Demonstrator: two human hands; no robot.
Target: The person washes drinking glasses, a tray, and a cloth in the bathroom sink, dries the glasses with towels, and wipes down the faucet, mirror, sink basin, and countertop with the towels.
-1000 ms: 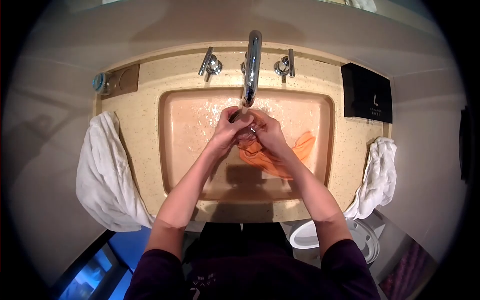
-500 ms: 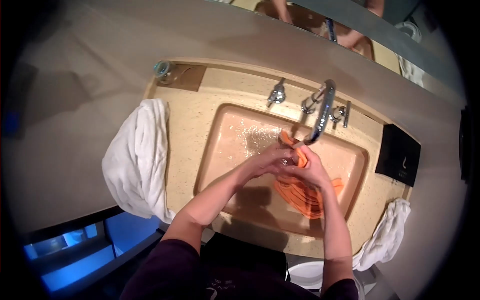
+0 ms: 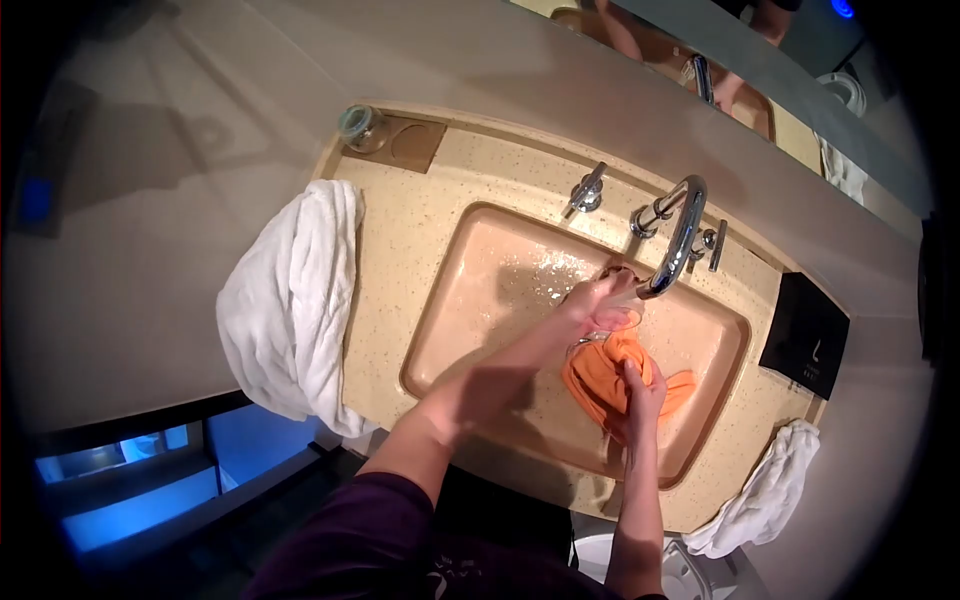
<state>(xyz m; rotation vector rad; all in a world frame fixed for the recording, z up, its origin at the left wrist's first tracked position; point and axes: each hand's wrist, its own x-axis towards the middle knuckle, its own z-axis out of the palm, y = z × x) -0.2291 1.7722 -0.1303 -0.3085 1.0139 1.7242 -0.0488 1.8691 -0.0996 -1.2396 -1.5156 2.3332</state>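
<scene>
My left hand [image 3: 598, 292] is closed around a clear drinking glass [image 3: 617, 319] under the faucet spout [image 3: 684, 240]. Part of the glass is hidden by the fingers and by an orange cloth [image 3: 600, 378]. Water seems to run from the spout onto this hand. My right hand [image 3: 645, 392] grips the bunched cloth just below the glass, thumb on top. The rest of the cloth hangs down into the pinkish sink [image 3: 480, 300], wet and folded.
Chrome tap handles [image 3: 588, 190] flank the spout. A second glass [image 3: 362, 128] stands on a brown tray [image 3: 422, 145] at the back left. White towels hang over the left [image 3: 295, 300] and right [image 3: 760, 490] counter edges. A black folder [image 3: 805, 335] lies at right.
The right hand has come down from the spout onto the cloth, which is now gathered up toward the glass. My left hand has moved nearer the spout. The view has shifted slightly.
</scene>
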